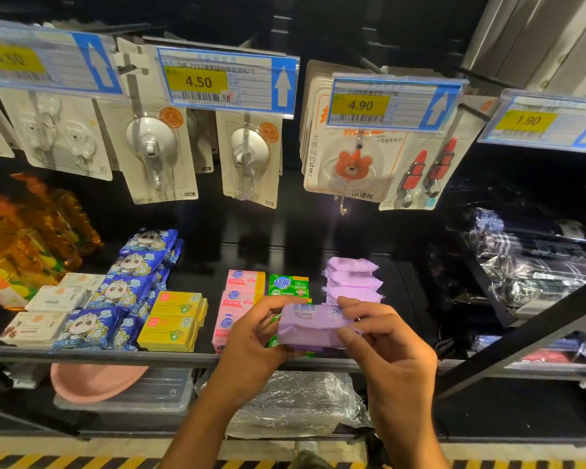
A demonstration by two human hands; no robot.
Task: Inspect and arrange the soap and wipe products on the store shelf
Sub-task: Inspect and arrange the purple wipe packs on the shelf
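We pinch the purple wipe pack [313, 328] in both hands, left hand [251, 336], right hand [383, 343] (date code up): read it, then stack squarely on the purple pile [352, 277].

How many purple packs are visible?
4. Three lie in a row on the shelf: back pack, middle pack, front pack. The left hand and right hand hold the fourth pack. Others may be hidden under it.
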